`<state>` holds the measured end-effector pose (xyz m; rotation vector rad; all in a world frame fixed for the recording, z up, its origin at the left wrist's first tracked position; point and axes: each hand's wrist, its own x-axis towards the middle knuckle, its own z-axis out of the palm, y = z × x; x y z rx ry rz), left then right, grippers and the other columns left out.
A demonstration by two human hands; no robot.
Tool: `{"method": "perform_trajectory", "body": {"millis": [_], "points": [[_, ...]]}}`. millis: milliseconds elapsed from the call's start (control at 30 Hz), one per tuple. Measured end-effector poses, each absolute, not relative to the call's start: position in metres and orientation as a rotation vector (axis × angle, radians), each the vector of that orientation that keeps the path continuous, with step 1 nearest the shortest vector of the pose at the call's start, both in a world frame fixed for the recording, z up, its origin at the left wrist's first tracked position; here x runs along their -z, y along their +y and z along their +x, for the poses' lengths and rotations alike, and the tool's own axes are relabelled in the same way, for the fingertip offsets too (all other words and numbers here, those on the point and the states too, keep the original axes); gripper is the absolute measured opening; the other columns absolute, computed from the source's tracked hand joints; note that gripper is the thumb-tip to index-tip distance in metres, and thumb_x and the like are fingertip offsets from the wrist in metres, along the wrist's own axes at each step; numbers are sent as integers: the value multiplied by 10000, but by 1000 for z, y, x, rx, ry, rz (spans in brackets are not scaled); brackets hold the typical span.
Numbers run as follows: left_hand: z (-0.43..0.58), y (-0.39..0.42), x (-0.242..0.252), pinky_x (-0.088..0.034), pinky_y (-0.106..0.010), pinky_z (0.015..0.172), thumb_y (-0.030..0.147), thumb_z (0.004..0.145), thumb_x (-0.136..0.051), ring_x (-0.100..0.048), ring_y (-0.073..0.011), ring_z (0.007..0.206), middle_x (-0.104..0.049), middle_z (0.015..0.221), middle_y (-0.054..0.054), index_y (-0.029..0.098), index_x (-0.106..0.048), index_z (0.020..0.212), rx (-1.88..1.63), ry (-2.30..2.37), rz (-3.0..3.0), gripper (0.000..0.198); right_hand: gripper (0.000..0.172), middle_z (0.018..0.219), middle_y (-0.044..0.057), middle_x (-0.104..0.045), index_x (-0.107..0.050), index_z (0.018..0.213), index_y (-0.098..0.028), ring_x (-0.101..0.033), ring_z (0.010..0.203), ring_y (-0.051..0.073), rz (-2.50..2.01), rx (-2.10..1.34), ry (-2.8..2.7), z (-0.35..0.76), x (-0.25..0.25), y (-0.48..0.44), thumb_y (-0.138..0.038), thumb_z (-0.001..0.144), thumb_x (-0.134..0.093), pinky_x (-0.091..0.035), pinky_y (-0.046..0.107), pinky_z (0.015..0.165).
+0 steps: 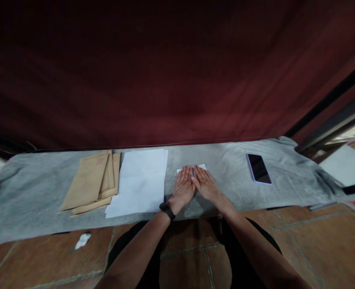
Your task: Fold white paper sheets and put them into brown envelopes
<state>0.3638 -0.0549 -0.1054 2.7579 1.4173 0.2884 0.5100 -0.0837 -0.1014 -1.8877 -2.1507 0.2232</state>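
Note:
Both hands lie flat, side by side, on a small folded piece of white paper on the grey cloth. My left hand, with a black band on its wrist, covers the paper's left part with fingers stretched out. Over the right part rests my right hand, also flat, its thumb close to the left hand. Only the paper's far edge and corners show; the rest is hidden under the palms. Just left of my left hand is a stack of white paper sheets.
Several brown envelopes overlap left of the sheets. A phone with a dark screen lies to the right. The grey cloth covers a long narrow surface against a dark red panel. A crumpled white scrap is on the tiled floor.

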Motion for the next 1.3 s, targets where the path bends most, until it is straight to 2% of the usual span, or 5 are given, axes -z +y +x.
{"method": "perform_trajectory", "body": {"millis": [400, 667, 767, 967, 1300], "points": [[331, -60, 97, -227, -440, 1265, 465, 1040, -298, -208, -264, 1552, -290, 1648, -178, 43, -277, 1573, -267, 1619, 2625, 680, 617, 1622, 141, -351, -338, 1579, -115, -340, 1494, 296, -1984, 89, -2137, 539, 109, -95, -453, 1068, -265, -265, 503, 1213], [325, -68, 97, -278, -503, 1244, 394, 1035, -320, -246, -298, 1539, -309, 1630, -213, 35, -286, 1563, -380, 1643, 2595, 640, 584, 1610, 130, -387, -365, 1569, -145, -368, 1475, 305, -2041, 86, -2109, 550, 105, -99, -426, 1061, -305, -280, 509, 1201], [333, -79, 92, -280, -500, 1246, 367, 1037, -328, -217, -278, 1550, -309, 1639, -185, 62, -264, 1575, -462, 1512, 2675, 622, 585, 1612, 145, -379, -365, 1567, -133, -361, 1479, 309, -2062, 61, -2099, 548, 101, -98, -418, 1058, -317, -276, 517, 1203], [350, -96, 92, -281, -464, 1246, 457, 1034, -371, -247, -279, 1541, -346, 1625, -188, 52, -367, 1522, -403, 1271, 2761, 634, 554, 1648, 135, -305, -338, 1579, -141, -277, 1527, 272, -1895, -20, -2240, 534, 93, -97, -333, 1062, -291, -246, 504, 1226], [345, -95, 95, -274, -492, 1240, 457, 1022, -409, -248, -298, 1539, -337, 1625, -206, 71, -342, 1539, -378, 1298, 2747, 649, 544, 1658, 102, -290, -359, 1576, -205, -282, 1526, 256, -1857, -53, -2289, 530, 100, -102, -384, 1064, -323, -226, 492, 1235]]}}
